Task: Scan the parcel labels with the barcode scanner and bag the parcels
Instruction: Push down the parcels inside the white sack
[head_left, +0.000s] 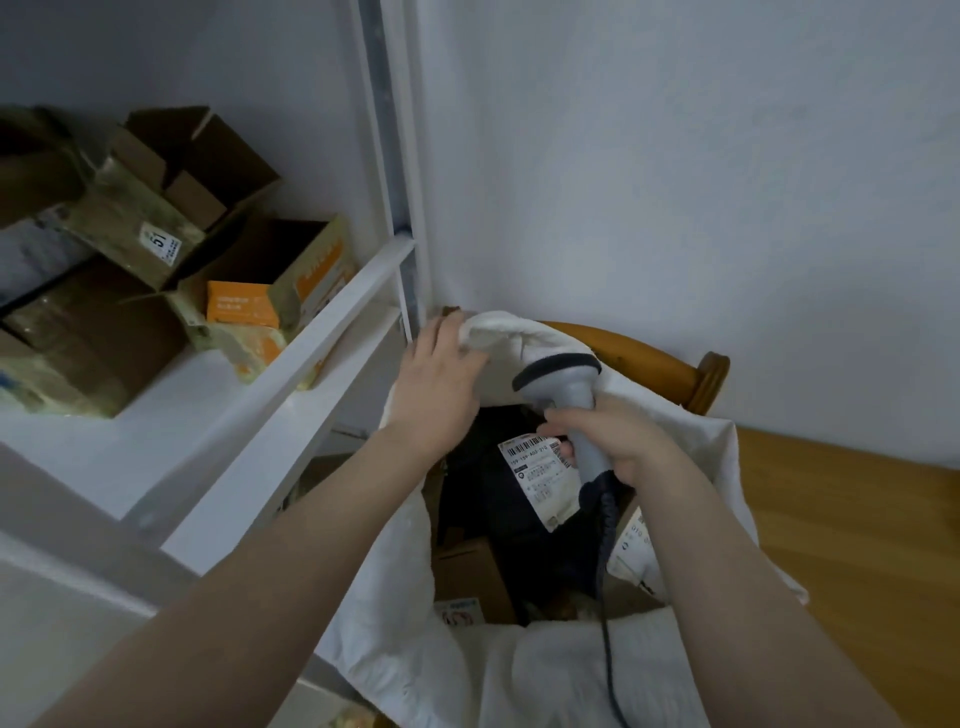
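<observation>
Print on white barcode label (540, 475) is unreadable; its black soft parcel (485, 499) lies half hidden inside white fabric bag (685, 447). Left hand (441, 379) grips bag rim; right hand (618, 447) grips grey corded barcode scanner (563, 379).

The white bag (384, 597) stands with its mouth wide open, its far rim bunched up in the left hand (441, 374). Inside lies a black parcel (488, 499), its white barcode label (540, 475) facing up and tilted. A brown cardboard parcel (472, 571) sits lower down just beside it. The grey barcode scanner (566, 389), dark-rimmed head pointing away, is upright over the opening in the right hand (613, 436), its dark cord (605, 561) trailing down.
</observation>
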